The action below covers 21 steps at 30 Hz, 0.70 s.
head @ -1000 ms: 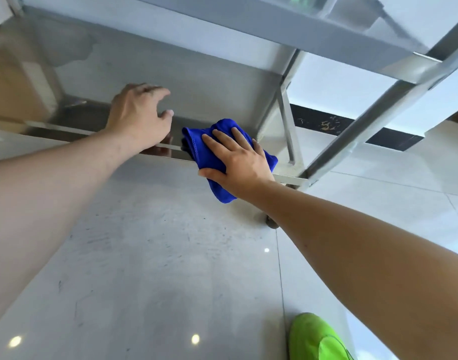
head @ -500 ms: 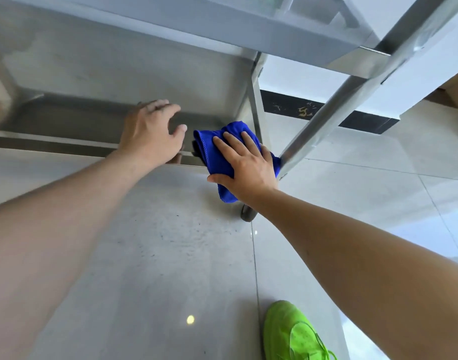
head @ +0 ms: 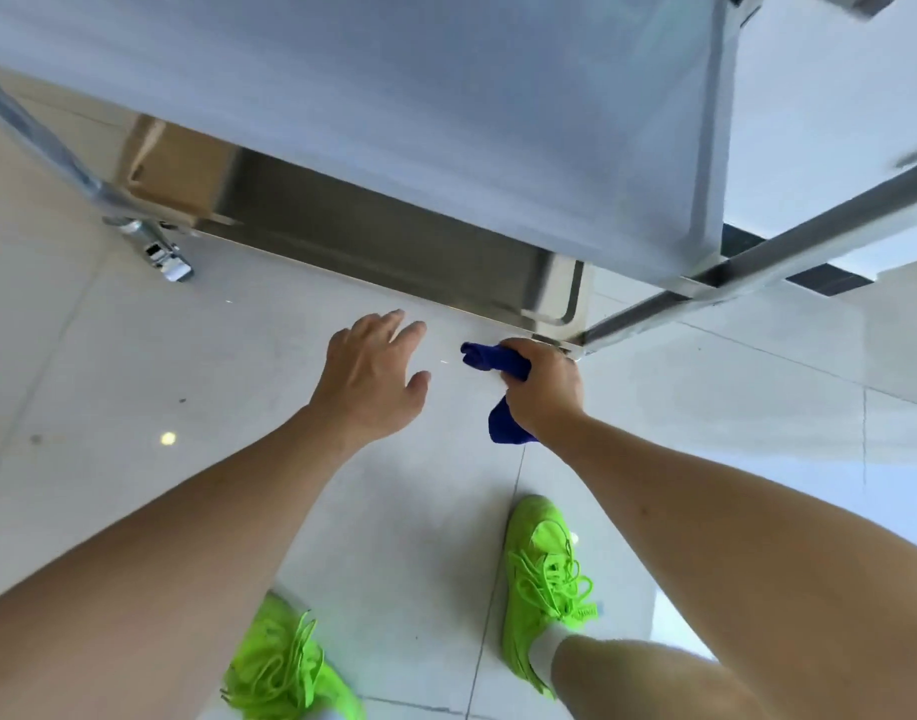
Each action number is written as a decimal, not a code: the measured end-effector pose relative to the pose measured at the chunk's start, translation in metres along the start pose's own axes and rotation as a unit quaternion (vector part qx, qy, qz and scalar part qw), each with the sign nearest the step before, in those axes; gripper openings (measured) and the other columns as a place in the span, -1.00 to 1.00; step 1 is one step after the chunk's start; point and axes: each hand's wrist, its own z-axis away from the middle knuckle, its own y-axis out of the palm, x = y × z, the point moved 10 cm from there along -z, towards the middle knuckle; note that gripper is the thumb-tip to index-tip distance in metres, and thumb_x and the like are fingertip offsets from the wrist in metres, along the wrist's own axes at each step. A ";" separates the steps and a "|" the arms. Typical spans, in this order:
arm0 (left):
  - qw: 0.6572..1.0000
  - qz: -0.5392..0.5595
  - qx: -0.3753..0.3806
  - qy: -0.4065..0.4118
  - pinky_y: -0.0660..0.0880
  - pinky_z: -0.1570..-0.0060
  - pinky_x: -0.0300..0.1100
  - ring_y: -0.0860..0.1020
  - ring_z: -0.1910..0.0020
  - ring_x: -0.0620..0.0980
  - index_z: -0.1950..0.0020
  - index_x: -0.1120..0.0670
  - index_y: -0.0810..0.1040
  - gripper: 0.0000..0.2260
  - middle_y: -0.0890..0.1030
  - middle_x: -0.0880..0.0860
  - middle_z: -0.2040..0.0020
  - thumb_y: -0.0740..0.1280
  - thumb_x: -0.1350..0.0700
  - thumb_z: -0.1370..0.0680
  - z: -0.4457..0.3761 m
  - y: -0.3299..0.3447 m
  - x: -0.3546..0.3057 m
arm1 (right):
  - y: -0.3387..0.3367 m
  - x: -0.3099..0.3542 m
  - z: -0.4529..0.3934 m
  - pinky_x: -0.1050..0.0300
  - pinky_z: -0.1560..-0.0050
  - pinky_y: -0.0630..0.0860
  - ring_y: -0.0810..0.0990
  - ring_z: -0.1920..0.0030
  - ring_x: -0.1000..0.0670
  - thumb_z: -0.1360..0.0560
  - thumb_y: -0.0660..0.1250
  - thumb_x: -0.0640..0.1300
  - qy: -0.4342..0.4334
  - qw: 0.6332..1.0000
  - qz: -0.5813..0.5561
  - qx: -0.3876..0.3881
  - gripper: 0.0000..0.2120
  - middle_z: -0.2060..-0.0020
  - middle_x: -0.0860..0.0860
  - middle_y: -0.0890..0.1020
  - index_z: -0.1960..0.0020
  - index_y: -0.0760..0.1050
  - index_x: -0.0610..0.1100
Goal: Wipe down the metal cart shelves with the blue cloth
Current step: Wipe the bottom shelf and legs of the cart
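Blue cloth is gripped, bunched, by the curled fingers of the right hand at the near right corner of the metal cart's lower shelf. Left hand is held spread, holding nothing, above the tiled floor. Green sneakers are seen below.

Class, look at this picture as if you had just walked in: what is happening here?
A person in bright green sneakers is cleaning a stainless-steel cart. The right hand grips a bunched blue cloth at the corner of the cart's lower shelf, beside a leg. The left hand hovers open over the pale tiled floor, touching nothing.
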 end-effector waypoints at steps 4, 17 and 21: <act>1.000 -0.020 0.022 -0.006 0.30 -0.38 0.08 0.27 -0.47 0.12 -0.50 0.00 0.31 -0.48 0.32 0.09 -0.52 0.23 -0.14 -0.57 0.034 -0.084 -0.022 | -0.049 0.061 0.054 0.14 0.18 0.31 0.49 0.05 -0.02 -0.52 0.31 -0.28 -0.010 1.000 0.009 0.013 -0.64 -0.08 0.06 0.64 -0.20 0.59 0.07; 0.993 -0.092 0.072 -0.014 0.29 -0.37 0.16 0.30 -0.44 0.16 -0.44 0.00 0.36 -0.49 0.35 0.13 -0.48 0.26 -0.16 -0.54 0.159 -0.373 -0.091 | -0.222 0.270 0.236 0.10 0.10 0.37 0.50 0.04 -0.03 -0.52 0.32 -0.23 -0.023 0.996 -0.051 0.063 -0.65 -0.08 0.04 0.61 -0.23 0.56 0.08; 0.993 -0.092 0.067 0.020 0.24 -0.41 0.14 0.24 -0.48 0.14 -0.49 0.00 0.31 -0.47 0.29 0.14 -0.52 0.21 -0.16 -0.56 0.177 -0.449 -0.144 | -0.303 0.289 0.281 0.12 0.18 0.40 0.54 0.11 -0.05 -0.52 0.28 -0.25 -0.009 0.997 -0.073 0.022 -0.66 -0.04 0.05 0.60 -0.20 0.57 0.07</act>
